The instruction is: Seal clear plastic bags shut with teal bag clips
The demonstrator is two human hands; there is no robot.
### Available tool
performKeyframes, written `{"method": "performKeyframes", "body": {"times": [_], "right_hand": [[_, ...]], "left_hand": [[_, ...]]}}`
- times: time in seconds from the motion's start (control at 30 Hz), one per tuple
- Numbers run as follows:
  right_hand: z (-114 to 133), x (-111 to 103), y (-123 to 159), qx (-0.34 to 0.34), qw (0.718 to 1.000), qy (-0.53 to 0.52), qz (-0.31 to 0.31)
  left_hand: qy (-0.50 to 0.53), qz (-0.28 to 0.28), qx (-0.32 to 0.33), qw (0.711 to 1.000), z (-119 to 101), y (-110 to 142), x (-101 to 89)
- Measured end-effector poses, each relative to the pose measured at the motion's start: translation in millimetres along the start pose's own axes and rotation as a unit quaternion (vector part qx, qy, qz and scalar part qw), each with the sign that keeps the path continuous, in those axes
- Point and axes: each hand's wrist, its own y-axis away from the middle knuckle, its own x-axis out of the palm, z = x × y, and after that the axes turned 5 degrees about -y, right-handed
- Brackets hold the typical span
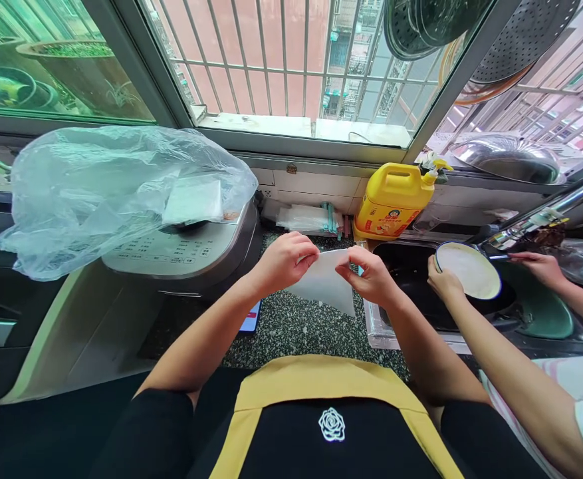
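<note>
Between my hands hangs a small translucent plastic bag (327, 285), pinched along its upper edge over the speckled countertop (301, 339). The fingers of my left hand (291, 261) are closed on its left corner. At the other corner, my right hand (369, 274) grips it between thumb and fingers. Partly hidden behind my left forearm lies a phone (251, 319) with a lit screen. Behind my hands, more clear plastic bags (304, 218) lie against the tiled wall.
A co-worker's hands (445, 283) hold a white plate (468, 271) over the sink (405, 263) on the right. A yellow jug (389, 203) stands behind the sink. At left, a large plastic bag (96, 179) covers part of an appliance (171, 249).
</note>
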Motion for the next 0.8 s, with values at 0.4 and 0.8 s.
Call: {"method": "performKeyframes", "body": {"times": [0.4, 0.8], "right_hand": [[-62, 20, 61, 0.102, 0.995, -0.005, 0.02], [-14, 13, 11, 0.004, 0.998, -0.022, -0.052]], "left_hand": [[0.133, -0.076, -0.074, 0.985, -1, 7, -30.2], [0.056, -0.007, 0.011, 0.998, -17, 8, -12.3]]}}
